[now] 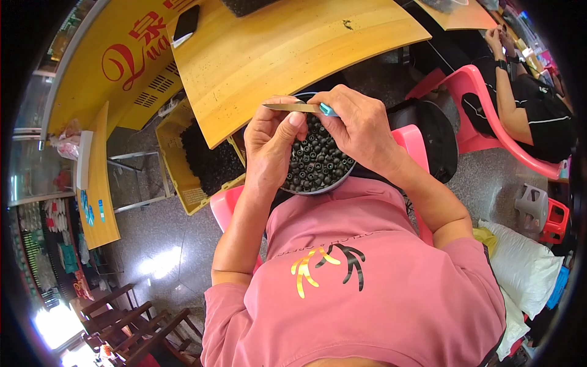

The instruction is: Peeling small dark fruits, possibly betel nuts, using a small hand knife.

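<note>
My right hand [367,125] is closed round the teal handle of a small knife [291,107], whose blade points left. Across from it, my left hand [267,144] has thumb and fingers pinched together just under the blade. What lies in that pinch, if anything, is hidden by the fingers. Both hands are above a round bowl [315,192] on my lap. Small black ring-shaped pieces with holes [317,160] fill the bowl. My hands cover part of its far side.
A yellow wooden table [287,40] stands ahead, with a phone [186,23] on it. Left of my legs is a yellow plastic crate [194,200] holding a dark heap. To the right, another person [520,110] sits on a pink chair [489,92]. White sacks [523,263] lie at lower right.
</note>
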The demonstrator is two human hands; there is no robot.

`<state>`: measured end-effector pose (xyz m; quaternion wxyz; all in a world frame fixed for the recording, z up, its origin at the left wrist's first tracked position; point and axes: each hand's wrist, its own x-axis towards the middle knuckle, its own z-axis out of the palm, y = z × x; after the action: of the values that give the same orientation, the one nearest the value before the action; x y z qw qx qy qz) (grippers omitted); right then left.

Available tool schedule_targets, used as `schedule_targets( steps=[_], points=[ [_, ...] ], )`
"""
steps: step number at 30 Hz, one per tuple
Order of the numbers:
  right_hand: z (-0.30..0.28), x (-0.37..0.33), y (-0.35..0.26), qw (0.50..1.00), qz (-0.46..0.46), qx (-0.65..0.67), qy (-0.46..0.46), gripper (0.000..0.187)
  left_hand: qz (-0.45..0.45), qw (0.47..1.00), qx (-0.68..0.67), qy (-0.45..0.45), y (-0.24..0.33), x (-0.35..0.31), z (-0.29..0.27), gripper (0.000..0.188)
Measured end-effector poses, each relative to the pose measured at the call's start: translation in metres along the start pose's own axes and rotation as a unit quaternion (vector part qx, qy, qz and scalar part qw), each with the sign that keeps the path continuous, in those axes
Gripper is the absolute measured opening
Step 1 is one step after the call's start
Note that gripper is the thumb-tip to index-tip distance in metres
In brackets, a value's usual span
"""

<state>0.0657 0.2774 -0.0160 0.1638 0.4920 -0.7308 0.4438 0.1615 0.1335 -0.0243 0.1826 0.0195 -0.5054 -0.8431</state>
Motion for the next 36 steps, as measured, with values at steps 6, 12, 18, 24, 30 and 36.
schedule_targets(
  steps=[6,12,18,24,30,36],
  points=[
    [0.006,-0.002,0.015,0.997,0.061,-0.042,-0.009,0.018,0.104,0.988,0.029,-0.112,0.007,-0.002,0.007,0.017],
    [-0.015,0.011,-0.011,0.92,0.277,0.255,-0.107,0.032,0.04,0.999,0.019,0.018,-0.002,-0.001,-0.003,0.016],
    [-0.009,0.012,-0.013,0.881,0.279,0.372,-0.083,0.031,0.107,0.99,0.095,-0.019,-0.001,0.001,0.002,0.016],
    [-0.005,0.012,-0.013,0.869,0.27,0.408,-0.072,0.03,0.07,0.996,0.063,-0.003,-0.001,0.0,-0.001,0.015],
    [-0.002,0.007,-0.017,0.983,0.107,0.146,-0.02,0.019,0.063,0.996,-0.039,0.048,-0.002,0.0,0.002,0.02],
    [0.0,0.008,-0.015,0.996,0.051,0.076,-0.004,0.012,0.075,0.996,-0.043,0.035,0.0,0.002,0.003,0.021]
  ],
)
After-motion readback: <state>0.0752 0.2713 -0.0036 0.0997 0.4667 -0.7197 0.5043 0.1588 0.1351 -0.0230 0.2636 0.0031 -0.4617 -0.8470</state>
